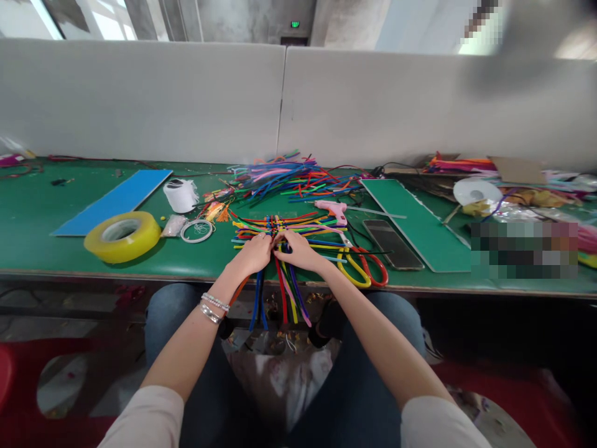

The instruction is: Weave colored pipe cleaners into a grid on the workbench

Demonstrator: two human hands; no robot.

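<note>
the left hand (249, 255) and right hand (298, 251) meet on a woven lattice of multicoloured fuzzy pipe cleaners (275, 233) near the edge of the green-topped desk (37, 249), their fingers (280, 238) curled closed on the strands, though the exact pinch is hidden. holding each crossing snug and flat should keep the weave even. red-and-yellow-handled steel scissors (361, 267) lie just beside the right fingers.

Fuzzy chenille pipe cleaners (289, 182)
</note>
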